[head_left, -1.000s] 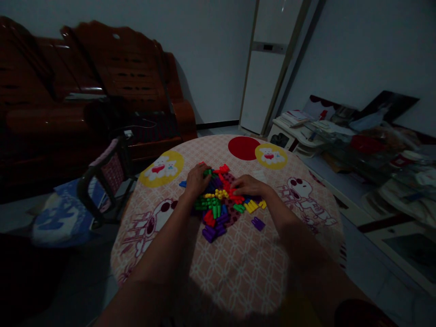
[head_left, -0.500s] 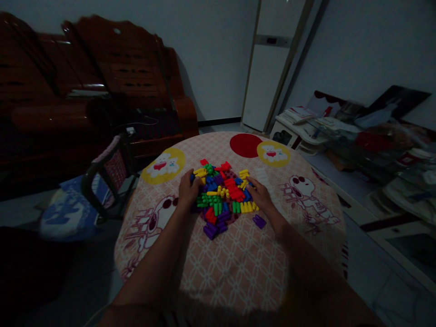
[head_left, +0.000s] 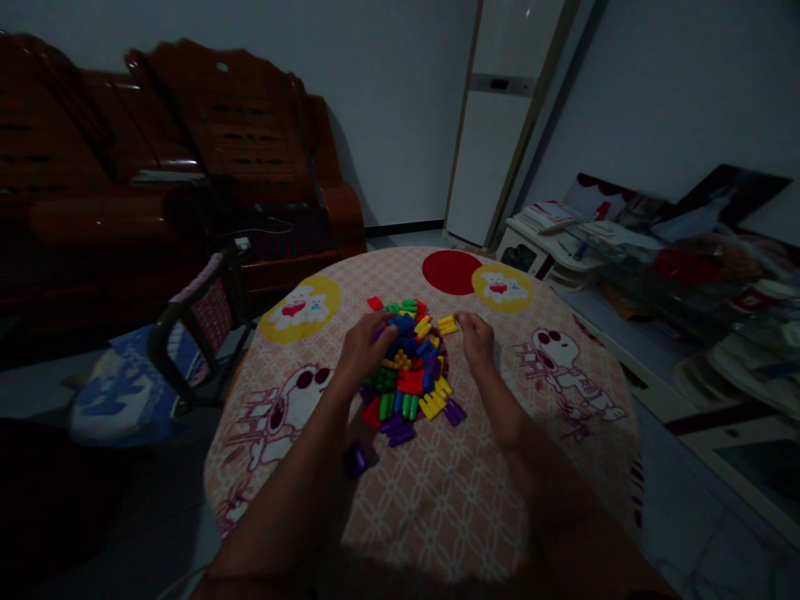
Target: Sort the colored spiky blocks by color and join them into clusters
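A heap of plastic toy building blocks in red, green, blue, yellow and purple lies on the round table. My left hand reaches over the heap's left side, fingers curled. Between its thumb and fingers shows a purple toy block, partly hidden. At the right of the heap, my right hand is closed, its fingertips pinching the end of a yellow toy block. Close to the left wrist, a single purple block lies apart from the others. Another purple block sits at the heap's front right edge.
A patterned cloth covers the table. To the left stands a chair, with a wooden sofa behind it. On the right is a cluttered low cabinet. A tall white appliance stands at the back.
My left hand has moved right over the heap, and the blocks have shifted and bunched together. My right hand has drawn back to the heap's edge with a yellow block. One purple block now lies nearer me.
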Tool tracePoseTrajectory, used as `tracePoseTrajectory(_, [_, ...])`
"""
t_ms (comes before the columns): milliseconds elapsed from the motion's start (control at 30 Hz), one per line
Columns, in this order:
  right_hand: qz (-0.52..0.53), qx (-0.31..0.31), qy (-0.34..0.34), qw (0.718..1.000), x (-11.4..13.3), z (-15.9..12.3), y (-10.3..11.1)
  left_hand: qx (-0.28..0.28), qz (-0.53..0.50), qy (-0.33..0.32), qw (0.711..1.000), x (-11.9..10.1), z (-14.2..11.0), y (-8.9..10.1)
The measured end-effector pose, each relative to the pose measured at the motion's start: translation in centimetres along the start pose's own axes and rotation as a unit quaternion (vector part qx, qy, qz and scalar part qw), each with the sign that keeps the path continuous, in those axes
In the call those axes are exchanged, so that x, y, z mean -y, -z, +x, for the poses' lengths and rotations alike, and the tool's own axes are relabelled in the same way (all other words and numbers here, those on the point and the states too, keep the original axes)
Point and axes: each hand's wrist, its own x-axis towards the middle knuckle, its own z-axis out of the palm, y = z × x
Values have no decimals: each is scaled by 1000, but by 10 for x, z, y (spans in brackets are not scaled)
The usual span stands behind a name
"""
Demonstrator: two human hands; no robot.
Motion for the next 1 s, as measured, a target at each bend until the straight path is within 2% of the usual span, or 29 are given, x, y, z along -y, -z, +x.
tracePoseTrajectory(100, [3,-31,1,1000,-10,9,10,12,63,-27,998,-14,-61,3])
tracePoseTrajectory(200, [-6,-23,-15,1000,-18,11,6,13,152,-23,988,-22,-121,-3])
tracePoseTrajectory(267, [-22,1,-29,999,-20,10,-2,34,201,-10,979,-23,-149,-7])
tracePoseTrajectory(333, [-46,27,-36,998,-18,8,-12,50,224,-1,973,-20,-163,-10])
tracePoseTrajectory(433, [-91,45,-38,994,-13,3,-28,52,213,-27,975,-10,-158,-14])
tracePoseTrajectory(600, [-124,-6,-48,991,-9,0,-54,35,171,-112,978,21,-117,-16])
tracePoseTrajectory(700, [-162,-2,-53,985,-12,-2,-61,37,154,-131,979,40,-95,-9])
tracePoseTrajectory(767, [-150,-5,-58,987,-14,-3,-61,47,138,-138,980,44,-85,1])
tracePoseTrajectory(833, [-116,-14,-60,991,-15,-2,-55,53,118,-139,982,35,-80,13])
tracePoseTrajectory(900, [-105,-14,-53,993,-14,3,-47,44,88,-133,986,13,-81,20])
tracePoseTrajectory(1000, [-148,50,8,988,-7,17,-34,26,-7,-157,987,-39,-88,7])
